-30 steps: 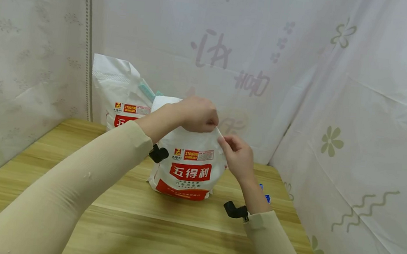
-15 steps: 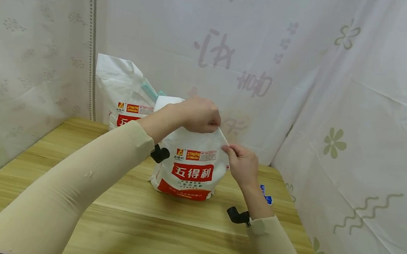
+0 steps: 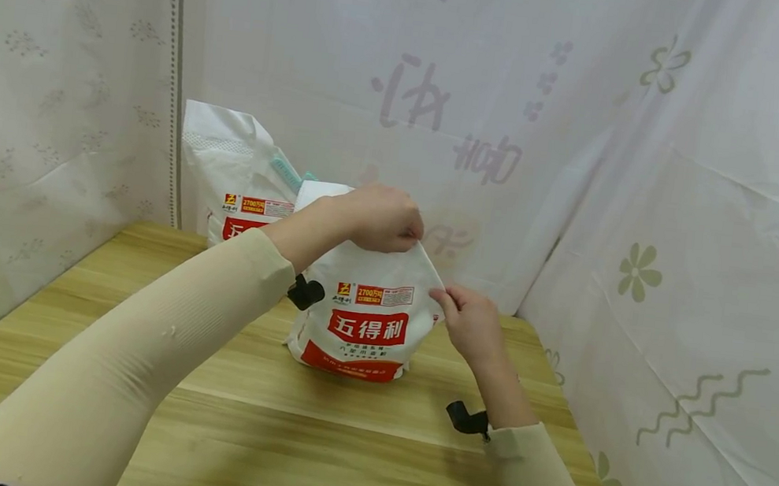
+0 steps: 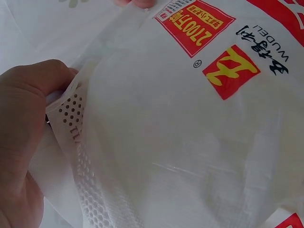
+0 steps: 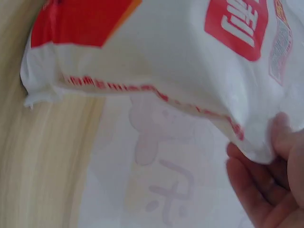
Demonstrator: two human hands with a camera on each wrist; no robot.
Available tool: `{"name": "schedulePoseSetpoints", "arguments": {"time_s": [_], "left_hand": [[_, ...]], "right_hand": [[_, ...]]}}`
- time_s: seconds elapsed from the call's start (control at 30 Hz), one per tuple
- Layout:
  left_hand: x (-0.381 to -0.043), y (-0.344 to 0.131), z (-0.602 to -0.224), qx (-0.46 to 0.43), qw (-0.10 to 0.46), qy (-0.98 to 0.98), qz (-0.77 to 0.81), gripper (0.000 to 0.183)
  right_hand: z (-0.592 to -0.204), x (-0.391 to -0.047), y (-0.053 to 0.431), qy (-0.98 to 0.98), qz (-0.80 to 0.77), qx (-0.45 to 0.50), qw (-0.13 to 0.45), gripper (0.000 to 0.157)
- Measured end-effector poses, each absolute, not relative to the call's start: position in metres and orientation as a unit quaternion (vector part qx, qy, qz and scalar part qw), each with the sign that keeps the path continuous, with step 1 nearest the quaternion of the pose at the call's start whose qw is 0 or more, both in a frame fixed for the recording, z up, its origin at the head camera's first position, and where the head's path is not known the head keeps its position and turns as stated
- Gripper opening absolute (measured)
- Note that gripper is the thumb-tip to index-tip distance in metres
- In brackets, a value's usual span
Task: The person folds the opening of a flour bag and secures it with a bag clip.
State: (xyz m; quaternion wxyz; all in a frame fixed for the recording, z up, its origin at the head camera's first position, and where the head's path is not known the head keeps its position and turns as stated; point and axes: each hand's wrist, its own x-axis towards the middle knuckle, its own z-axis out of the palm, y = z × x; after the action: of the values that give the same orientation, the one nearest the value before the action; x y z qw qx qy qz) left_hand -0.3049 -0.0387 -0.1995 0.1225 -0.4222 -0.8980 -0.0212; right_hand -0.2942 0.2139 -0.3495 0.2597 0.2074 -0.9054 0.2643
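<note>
A white flour bag with red printing stands upright on the wooden table, mid-scene. My left hand reaches across its top and grips the upper edge. In the left wrist view, a dotted, perforated strip shows on the bag's top beside the left thumb. Lower on the bag's right side edge, my right hand pinches the material between thumb and fingers. In the right wrist view, the pinched corner is pulled out to a point between the thumb and fingers. Part of the bag's top is hidden behind the left hand and forearm.
A second flour bag stands behind to the left, partly covered by the left arm. A turquoise strip shows between the two bags. Patterned white curtains enclose the wooden table at the back and sides.
My right hand has moved down and to the right along the bag's side edge, still pinching. My left hand holds nearly the same place. A blue item at right is now hidden behind the right arm.
</note>
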Motion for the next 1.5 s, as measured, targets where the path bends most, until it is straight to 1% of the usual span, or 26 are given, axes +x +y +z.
{"name": "schedulePoseSetpoints", "arguments": {"time_s": [0.13, 0.23, 0.3, 0.47, 0.57, 0.67, 0.77, 0.87, 0.97, 1.1, 1.27, 1.4, 1.5], "left_hand": [[-0.305, -0.038, -0.201, -0.423, 0.122, -0.898, -0.018, 0.023], [-0.305, -0.037, -0.202, -0.425, 0.119, -0.897, -0.017, 0.022], [-0.305, -0.037, -0.202, -0.426, 0.116, -0.897, -0.018, 0.022], [-0.307, -0.036, -0.2, -0.43, 0.11, -0.896, -0.025, 0.022], [-0.307, -0.036, -0.201, -0.431, 0.111, -0.895, -0.024, 0.022], [-0.307, -0.036, -0.202, -0.433, 0.113, -0.894, -0.022, 0.022], [-0.308, -0.036, -0.202, -0.435, 0.11, -0.894, -0.019, 0.022], [-0.309, -0.036, -0.201, -0.427, 0.092, -0.899, -0.024, 0.021], [-0.307, -0.036, -0.197, -0.396, 0.058, -0.916, -0.043, 0.019], [-0.306, -0.036, -0.192, -0.356, 0.028, -0.932, -0.058, 0.03], [-0.309, -0.031, -0.191, -0.37, 0.042, -0.927, -0.042, 0.015], [-0.309, -0.031, -0.191, -0.375, 0.062, -0.925, -0.027, 0.018], [-0.308, -0.036, -0.188, -0.361, 0.056, -0.93, -0.032, 0.02]], "right_hand": [[-0.356, -0.294, 0.212, -0.899, 0.231, 0.213, 0.307, 0.021], [-0.359, -0.294, 0.214, -0.893, 0.228, 0.225, 0.317, 0.02], [-0.359, -0.295, 0.217, -0.893, 0.236, 0.233, 0.305, 0.02], [-0.356, -0.295, 0.225, -0.912, 0.244, 0.232, 0.235, 0.022], [-0.355, -0.292, 0.227, -0.922, 0.234, 0.229, 0.208, 0.023], [-0.357, -0.289, 0.226, -0.925, 0.223, 0.225, 0.211, 0.024], [-0.361, -0.289, 0.224, -0.923, 0.208, 0.221, 0.238, 0.024], [-0.364, -0.29, 0.222, -0.918, 0.208, 0.218, 0.259, 0.026], [-0.364, -0.293, 0.222, -0.911, 0.251, 0.214, 0.246, 0.024], [-0.363, -0.295, 0.223, -0.895, 0.335, 0.202, 0.212, 0.02], [-0.364, -0.293, 0.222, -0.884, 0.373, 0.189, 0.209, 0.021], [-0.363, -0.293, 0.22, -0.888, 0.368, 0.181, 0.21, 0.022], [-0.362, -0.294, 0.22, -0.887, 0.375, 0.177, 0.205, 0.024]]}}
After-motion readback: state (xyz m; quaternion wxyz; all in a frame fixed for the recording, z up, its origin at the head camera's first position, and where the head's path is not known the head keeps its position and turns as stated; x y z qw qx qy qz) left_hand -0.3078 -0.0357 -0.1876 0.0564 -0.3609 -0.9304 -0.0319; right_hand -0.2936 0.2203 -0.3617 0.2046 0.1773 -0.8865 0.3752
